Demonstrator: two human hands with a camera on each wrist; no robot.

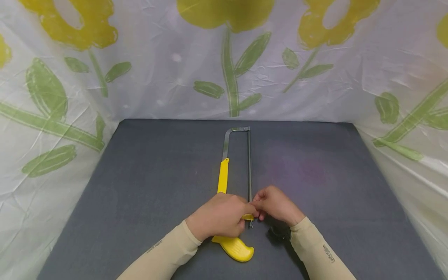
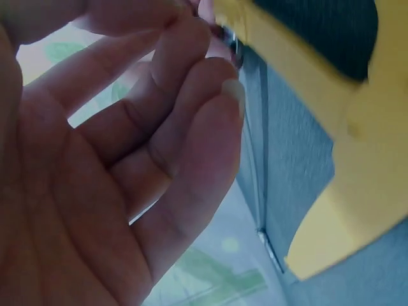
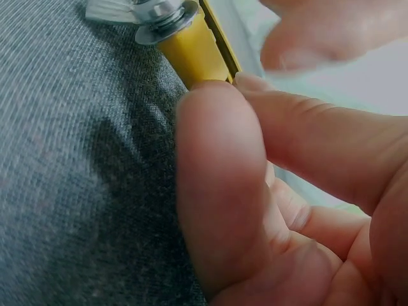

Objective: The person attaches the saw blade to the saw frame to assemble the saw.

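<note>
A hacksaw (image 1: 223, 177) lies on the dark grey table, its yellow handle (image 1: 238, 249) towards me and its metal bow pointing away. The thin blade (image 1: 249, 163) runs along its right side. My left hand (image 1: 224, 214) lies across the frame above the handle, its thumb and bent fingers meeting at the blade's near end. There my right hand (image 1: 276, 204) pinches with thumb and forefinger, beside the yellow blade holder (image 3: 197, 54). A metal wing nut (image 3: 159, 13) sits on the holder's end. The fingertips hide the blade's end itself.
The dark grey table (image 1: 157, 167) extends around the saw. Behind and beside it hangs a white sheet (image 1: 150, 70) with yellow flowers and green leaves. A small black object (image 1: 278, 233) shows by my right wrist.
</note>
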